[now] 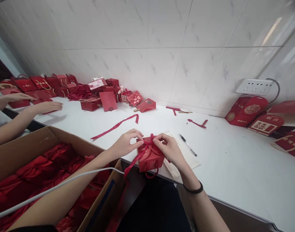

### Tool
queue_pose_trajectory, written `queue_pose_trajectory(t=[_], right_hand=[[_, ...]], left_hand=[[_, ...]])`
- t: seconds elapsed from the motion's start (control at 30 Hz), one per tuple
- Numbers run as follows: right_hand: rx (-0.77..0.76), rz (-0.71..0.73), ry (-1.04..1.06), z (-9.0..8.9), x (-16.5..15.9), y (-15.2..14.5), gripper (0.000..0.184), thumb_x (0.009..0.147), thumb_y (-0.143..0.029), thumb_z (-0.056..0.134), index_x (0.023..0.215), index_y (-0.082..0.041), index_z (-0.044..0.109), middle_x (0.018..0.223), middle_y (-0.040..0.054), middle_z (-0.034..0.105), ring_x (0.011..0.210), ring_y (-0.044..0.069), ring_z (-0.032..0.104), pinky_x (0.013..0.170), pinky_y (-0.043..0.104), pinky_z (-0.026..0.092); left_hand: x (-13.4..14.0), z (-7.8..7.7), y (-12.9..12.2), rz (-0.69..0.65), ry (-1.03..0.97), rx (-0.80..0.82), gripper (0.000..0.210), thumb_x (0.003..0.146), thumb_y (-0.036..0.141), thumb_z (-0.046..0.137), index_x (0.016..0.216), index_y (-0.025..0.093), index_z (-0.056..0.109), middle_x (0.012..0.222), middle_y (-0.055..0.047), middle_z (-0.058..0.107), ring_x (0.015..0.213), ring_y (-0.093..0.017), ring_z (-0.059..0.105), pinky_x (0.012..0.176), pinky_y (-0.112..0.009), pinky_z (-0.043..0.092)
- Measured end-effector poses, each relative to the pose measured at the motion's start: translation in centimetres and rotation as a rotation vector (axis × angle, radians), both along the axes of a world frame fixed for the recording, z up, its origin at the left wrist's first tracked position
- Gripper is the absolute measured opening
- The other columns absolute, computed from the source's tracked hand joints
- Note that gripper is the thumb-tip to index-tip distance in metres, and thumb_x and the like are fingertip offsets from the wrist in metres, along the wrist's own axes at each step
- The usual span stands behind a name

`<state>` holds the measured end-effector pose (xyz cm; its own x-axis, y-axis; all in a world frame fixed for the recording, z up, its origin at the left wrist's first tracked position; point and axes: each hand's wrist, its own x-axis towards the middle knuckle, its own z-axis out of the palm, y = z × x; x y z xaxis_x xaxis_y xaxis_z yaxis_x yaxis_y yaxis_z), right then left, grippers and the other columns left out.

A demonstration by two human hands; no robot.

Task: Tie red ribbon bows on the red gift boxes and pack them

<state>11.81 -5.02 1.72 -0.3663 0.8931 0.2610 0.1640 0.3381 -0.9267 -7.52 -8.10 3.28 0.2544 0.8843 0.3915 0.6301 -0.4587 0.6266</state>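
Observation:
A small red gift box point(150, 158) sits at the near edge of the white table point(234, 161). A red ribbon point(134, 162) is wrapped over its top, with one tail hanging down to the left. My left hand point(125, 143) pinches the ribbon at the box's upper left. On the upper right, my right hand point(168, 147) pinches the same ribbon where it crosses. A black band circles my right wrist.
A cardboard carton point(41, 141) of red boxes stands at my left. Loose ribbons point(116, 126), a pen point(188, 145) and paper lie on the table. Red boxes and bags point(246, 111) line the tiled wall. Another person's hands point(44, 107) work at far left.

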Motion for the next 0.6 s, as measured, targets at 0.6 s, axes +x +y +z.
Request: queue_pose_trajectory(t=[0.6], right_hand=[[-0.123, -0.074, 0.169, -0.9, -0.9, 0.4, 0.026, 0.072, -0.042, 0.061, 0.065, -0.017, 0.054, 0.067, 0.0008, 0.058, 0.063, 0.014, 0.051, 0.056, 0.025, 0.038]], left_hand=[[0.5, -1.1, 0.4, -0.068, -0.247, -0.123, 0.009, 0.077, 0.025, 0.054, 0.073, 0.017, 0.053, 0.092, -0.006, 0.058, 0.086, -0.015, 0.056, 0.08, -0.03, 0.046]])
